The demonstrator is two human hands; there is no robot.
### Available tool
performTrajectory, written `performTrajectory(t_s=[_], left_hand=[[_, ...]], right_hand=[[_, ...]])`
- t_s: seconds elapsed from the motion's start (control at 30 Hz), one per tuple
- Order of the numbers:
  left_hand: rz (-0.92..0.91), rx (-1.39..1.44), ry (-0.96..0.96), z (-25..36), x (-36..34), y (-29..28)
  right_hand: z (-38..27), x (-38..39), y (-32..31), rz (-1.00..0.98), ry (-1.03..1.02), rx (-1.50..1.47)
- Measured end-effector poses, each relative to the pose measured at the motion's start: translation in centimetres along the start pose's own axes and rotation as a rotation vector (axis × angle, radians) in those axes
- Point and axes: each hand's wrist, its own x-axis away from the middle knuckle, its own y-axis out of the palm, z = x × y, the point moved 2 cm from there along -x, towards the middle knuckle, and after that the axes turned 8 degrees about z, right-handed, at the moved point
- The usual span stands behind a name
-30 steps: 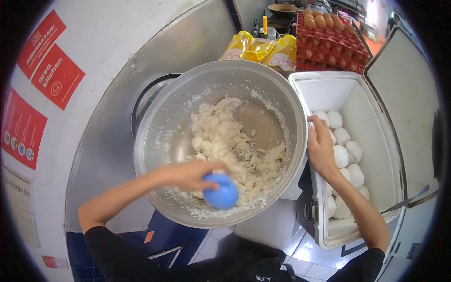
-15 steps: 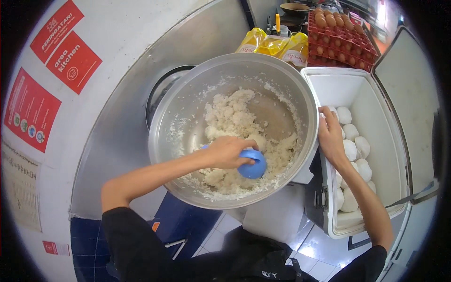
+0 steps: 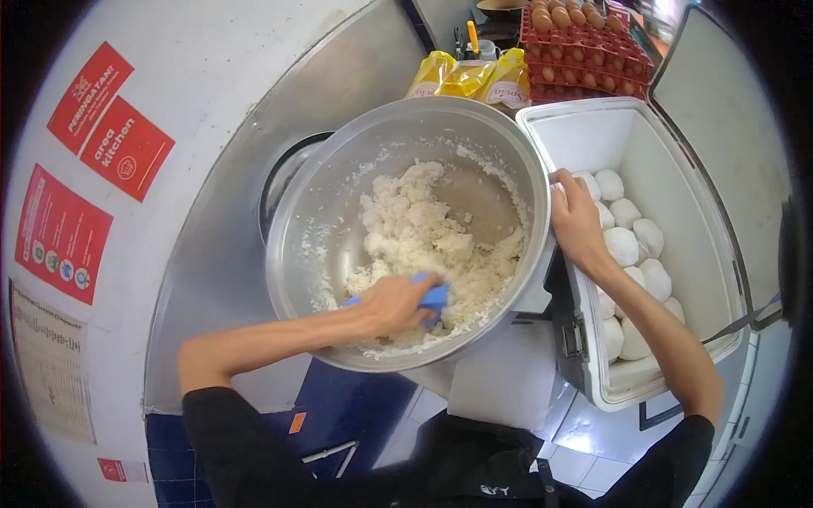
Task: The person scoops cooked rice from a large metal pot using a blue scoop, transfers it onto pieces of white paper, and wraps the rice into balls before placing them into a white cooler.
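A big silver metal pot [image 3: 285,254] is tilted toward me, with cooked white rice [image 3: 415,220] heaped in it and grains stuck along its wall. My left hand [image 3: 395,305] is closed round a blue plastic scoop [image 3: 434,303] with a rounded cup, low in the pot. The scoop is against the rice and slightly blurred; its far side is hidden. On the pot's right rim, my right hand [image 3: 580,224] is curled over the edge, fingers on the metal.
Right of the pot, a white cool box [image 3: 677,186] with its lid up holds several white wrapped balls [image 3: 622,245]. Behind stand red trays [image 3: 584,72] of eggs and yellow pouches [image 3: 464,80]. A round metal lid [image 3: 279,173] lies left of the pot on the steel counter [image 3: 212,229].
My left hand has drawn the blue scoop left and slightly nearer through the rice, turning it. My right hand keeps its hold on the rim. The whole view has shifted a little.
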Motion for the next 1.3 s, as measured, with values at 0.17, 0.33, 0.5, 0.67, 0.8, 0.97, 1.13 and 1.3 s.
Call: performTrajectory(t_s=[0.17,0.33,0.5,0.67,0.8,0.97,1.13,1.3], left_hand=[[0.216,-0.038,0.110,-2.2,-5.7,-2.4],[0.112,0.016,0.200,4.7,-3.8,-9.1],[0.018,-0.156,0.239,5.8,-5.8,-1.4],[0.258,-0.271,0.088,2.5,-11.8,-0.7],[0.323,-0.314,0.056,3.2,-12.8,-7.4],[0.214,-0.231,0.100,4.6,-13.8,-6.6],[0.230,-0.273,-0.014,0.0,-18.5,-3.2],[0.182,-0.331,0.001,2.4,-19.1,-9.9]], right_hand=[[-0.3,0.1,0.2,-0.040,-0.049,0.050],[0.5,-0.1,-0.5,-0.017,-0.049,0.035],[0.1,-0.1,0.2,0.020,-0.082,-0.007],[-0.5,-0.2,-0.5,-0.034,-0.011,-0.028],[0.2,-0.2,-0.1,0.013,-0.082,-0.025],[0.2,-0.3,-0.7,-0.017,0.000,-0.009],[-0.7,-0.6,-0.2,-0.028,-0.038,-0.048],[-0.5,-0.5,-0.7,-0.030,0.007,-0.032]])
